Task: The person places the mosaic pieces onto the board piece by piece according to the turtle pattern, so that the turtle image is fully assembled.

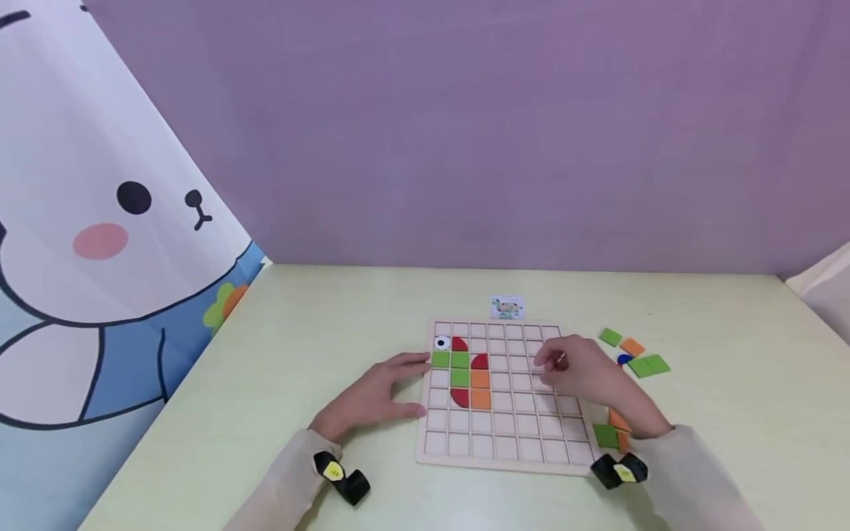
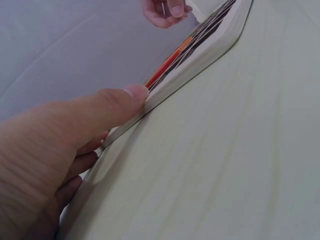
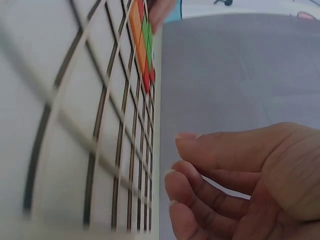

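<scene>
A square wooden grid board lies on the table. Coloured tiles fill some cells at its left: a white eye tile, green squares, orange squares and red rounded pieces. My left hand rests at the board's left edge, fingers and thumb spread; in the left wrist view its thumb touches the rim. Over the board's right side hovers my right hand. In the right wrist view its fingers are loosely curled below the thumb, with nothing visible between them.
Loose green tiles, an orange tile and a blue piece lie right of the board. More tiles, including a green square, sit near the right wrist. A small picture card lies behind the board.
</scene>
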Available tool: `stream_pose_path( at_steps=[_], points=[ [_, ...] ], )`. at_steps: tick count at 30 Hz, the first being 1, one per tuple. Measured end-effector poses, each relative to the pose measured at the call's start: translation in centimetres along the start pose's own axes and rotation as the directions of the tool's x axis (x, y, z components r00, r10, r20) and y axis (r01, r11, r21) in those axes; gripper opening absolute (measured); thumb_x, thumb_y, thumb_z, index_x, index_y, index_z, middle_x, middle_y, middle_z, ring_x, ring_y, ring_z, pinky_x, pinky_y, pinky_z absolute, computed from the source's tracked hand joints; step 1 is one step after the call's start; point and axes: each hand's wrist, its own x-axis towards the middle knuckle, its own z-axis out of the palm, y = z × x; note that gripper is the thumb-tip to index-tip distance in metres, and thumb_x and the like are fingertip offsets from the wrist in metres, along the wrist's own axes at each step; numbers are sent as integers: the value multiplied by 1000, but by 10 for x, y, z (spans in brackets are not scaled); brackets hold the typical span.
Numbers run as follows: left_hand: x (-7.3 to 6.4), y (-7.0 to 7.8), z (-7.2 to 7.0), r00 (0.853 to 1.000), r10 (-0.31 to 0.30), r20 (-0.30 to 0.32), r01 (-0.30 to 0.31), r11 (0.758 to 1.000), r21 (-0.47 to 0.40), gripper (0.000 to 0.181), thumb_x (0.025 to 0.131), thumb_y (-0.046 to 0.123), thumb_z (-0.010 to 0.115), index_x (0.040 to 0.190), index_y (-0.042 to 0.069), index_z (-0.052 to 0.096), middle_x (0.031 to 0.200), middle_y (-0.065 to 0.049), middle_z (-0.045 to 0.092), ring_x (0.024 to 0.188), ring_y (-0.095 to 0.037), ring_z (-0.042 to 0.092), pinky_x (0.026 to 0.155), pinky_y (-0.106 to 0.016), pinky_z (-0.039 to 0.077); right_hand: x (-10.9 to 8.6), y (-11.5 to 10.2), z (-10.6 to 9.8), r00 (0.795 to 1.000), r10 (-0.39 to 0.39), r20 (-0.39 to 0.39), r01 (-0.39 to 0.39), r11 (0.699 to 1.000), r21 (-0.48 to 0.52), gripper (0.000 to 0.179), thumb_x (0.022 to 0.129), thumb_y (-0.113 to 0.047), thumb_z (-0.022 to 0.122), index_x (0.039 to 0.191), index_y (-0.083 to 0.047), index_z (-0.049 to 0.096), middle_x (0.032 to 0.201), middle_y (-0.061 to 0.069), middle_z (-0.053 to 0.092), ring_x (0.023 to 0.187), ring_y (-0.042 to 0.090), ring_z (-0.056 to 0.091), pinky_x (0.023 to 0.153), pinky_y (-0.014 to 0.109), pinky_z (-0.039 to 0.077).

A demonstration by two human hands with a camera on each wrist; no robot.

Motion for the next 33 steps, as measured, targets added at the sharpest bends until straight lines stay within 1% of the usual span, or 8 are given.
stream_pose_path(
  at_steps=[3,7,13,17,22,28,33],
  points=[
    [1,1,-1,1000,5,-1,-5,1000,-1,68,82,34,74,140,11,49,150,-4,40,139,-27,36,111,-46,35,-3,11,-8,1000,25,-15,-25,1000,-9,13,82,-2,68,95,-3,65,81,3,58,74,17,50,60,24,43],
    [1,1,-2,1000,6,-9,-6,1000,9,68,82,34,74,140,10,49,150,-5,40,139,-28,36,111,-47,35,-5,24,-16,999,35,-36,-35,999,-13,15,83,-1,67,97,-1,64,85,6,59,76,19,52,59,24,44],
    [2,-1,-1,1000,-1,-9,1,1000,23,68,82,34,74,140,11,48,150,-4,40,139,-27,36,111,-46,35,-3,37,-25,997,66,-39,-67,997,-30,26,81,-3,70,104,3,61,92,13,59,79,23,55,60,27,46],
    [2,0,-1,1000,-2,-5,2,1000,11,68,81,34,74,140,11,49,150,-4,40,139,-27,36,111,-46,36,-2,44,-25,996,85,-40,-87,995,-52,32,79,-5,72,107,4,61,94,14,61,82,25,58,63,30,47],
    [3,2,-2,1000,5,0,-5,1000,5,68,82,36,74,140,11,49,150,-4,40,139,-27,36,111,-47,36,0,50,-24,996,81,-25,-82,994,-67,32,77,-3,73,106,5,62,94,16,62,84,26,58,67,34,50],
    [2,1,-3,1000,10,1,-10,1000,7,68,82,35,74,140,10,49,150,-4,41,139,-26,36,111,-46,36,1,52,-23,995,97,17,-96,995,-39,34,75,-1,73,106,8,62,96,18,62,86,27,59,71,36,51],
    [1,1,-3,1000,10,0,-10,1000,6,68,82,36,74,140,10,49,150,-4,41,139,-26,36,111,-46,36,2,52,-21,993,120,15,-119,991,-60,30,75,-2,73,102,7,63,92,16,63,82,24,57,68,34,50]
  ],
)
